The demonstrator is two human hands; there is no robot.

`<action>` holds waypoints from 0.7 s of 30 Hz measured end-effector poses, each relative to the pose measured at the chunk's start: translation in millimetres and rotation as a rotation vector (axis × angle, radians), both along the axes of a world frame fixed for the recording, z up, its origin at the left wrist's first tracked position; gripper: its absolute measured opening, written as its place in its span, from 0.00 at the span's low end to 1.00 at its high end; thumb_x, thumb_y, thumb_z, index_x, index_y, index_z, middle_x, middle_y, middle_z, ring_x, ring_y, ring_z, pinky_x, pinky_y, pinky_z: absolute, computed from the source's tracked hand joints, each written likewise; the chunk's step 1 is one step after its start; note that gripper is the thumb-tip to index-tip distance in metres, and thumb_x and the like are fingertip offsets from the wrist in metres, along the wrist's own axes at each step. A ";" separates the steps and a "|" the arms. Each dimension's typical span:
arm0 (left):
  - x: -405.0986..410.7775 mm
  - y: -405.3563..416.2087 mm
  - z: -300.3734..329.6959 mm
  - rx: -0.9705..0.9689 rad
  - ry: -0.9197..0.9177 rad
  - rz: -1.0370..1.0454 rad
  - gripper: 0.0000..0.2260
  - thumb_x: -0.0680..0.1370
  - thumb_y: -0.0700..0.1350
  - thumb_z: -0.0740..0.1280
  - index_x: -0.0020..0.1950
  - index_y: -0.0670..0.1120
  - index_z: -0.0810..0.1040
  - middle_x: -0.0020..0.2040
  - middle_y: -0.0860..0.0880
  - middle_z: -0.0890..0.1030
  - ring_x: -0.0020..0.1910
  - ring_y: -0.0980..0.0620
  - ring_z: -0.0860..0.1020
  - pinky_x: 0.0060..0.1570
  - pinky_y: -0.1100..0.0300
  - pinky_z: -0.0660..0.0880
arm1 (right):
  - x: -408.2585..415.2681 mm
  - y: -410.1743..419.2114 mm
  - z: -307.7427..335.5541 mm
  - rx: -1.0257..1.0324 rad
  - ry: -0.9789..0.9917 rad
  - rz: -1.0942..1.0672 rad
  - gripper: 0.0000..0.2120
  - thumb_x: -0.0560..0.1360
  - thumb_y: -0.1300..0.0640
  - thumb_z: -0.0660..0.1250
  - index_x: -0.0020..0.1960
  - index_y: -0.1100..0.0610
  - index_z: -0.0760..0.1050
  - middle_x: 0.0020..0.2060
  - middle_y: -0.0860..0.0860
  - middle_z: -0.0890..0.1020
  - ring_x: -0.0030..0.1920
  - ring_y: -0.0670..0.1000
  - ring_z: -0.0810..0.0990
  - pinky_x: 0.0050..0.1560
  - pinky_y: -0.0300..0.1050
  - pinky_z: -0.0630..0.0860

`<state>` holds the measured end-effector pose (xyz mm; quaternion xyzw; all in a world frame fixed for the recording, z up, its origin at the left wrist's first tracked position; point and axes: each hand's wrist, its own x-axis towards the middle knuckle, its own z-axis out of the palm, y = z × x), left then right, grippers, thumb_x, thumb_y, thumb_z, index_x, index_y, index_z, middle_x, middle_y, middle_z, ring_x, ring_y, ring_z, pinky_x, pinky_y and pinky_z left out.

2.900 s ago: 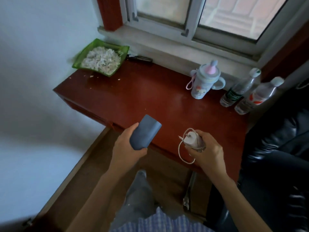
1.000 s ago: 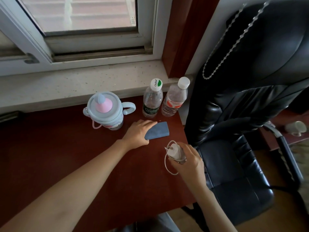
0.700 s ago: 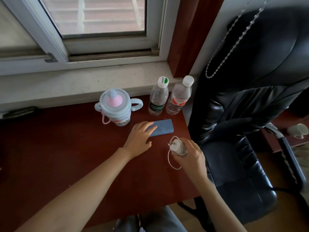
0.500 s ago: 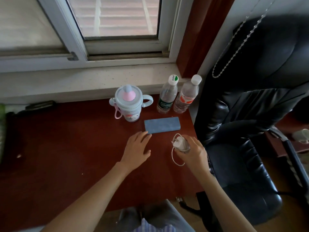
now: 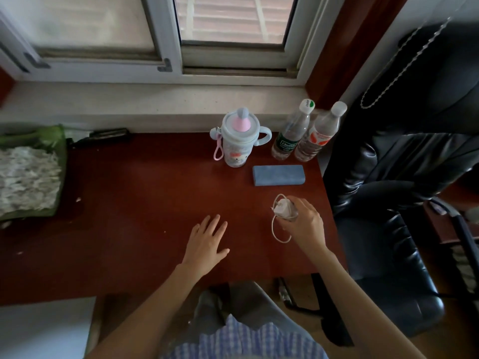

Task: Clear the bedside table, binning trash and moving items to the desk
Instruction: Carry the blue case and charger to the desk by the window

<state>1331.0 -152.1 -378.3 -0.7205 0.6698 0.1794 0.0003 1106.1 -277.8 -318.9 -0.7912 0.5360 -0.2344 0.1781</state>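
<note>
Left hand (image 5: 207, 242) flat and empty on the tabletop (image 5: 129, 216), fingers spread. Right hand (image 5: 303, 224) wrapped around a white charger (image 5: 282, 209), cable loop (image 5: 278, 233) dangling. Blue case (image 5: 278, 175) lying flat beyond the charger, untouched. Sippy cup (image 5: 237, 141) and two water bottles (image 5: 305, 133) just behind the case.

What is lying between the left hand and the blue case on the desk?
Nothing: in the head view only bare desk separates the left hand from the blue case.
</note>
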 end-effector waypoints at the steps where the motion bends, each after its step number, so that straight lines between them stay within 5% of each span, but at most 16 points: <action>1: 1.9 3.2 -0.9 0.007 -0.002 -0.001 0.32 0.76 0.59 0.62 0.76 0.49 0.55 0.78 0.46 0.54 0.76 0.44 0.53 0.73 0.47 0.55 | 4.2 0.3 -0.8 0.001 0.004 0.002 0.23 0.63 0.55 0.79 0.55 0.59 0.77 0.45 0.52 0.82 0.44 0.54 0.81 0.38 0.47 0.78; 21: 8.3 7.9 -0.5 0.044 0.046 0.008 0.33 0.76 0.60 0.62 0.76 0.51 0.54 0.78 0.49 0.50 0.77 0.47 0.48 0.74 0.49 0.50 | 36.8 -34.2 -43.3 0.305 0.111 -0.179 0.23 0.66 0.52 0.75 0.59 0.55 0.75 0.50 0.52 0.79 0.52 0.53 0.77 0.45 0.46 0.71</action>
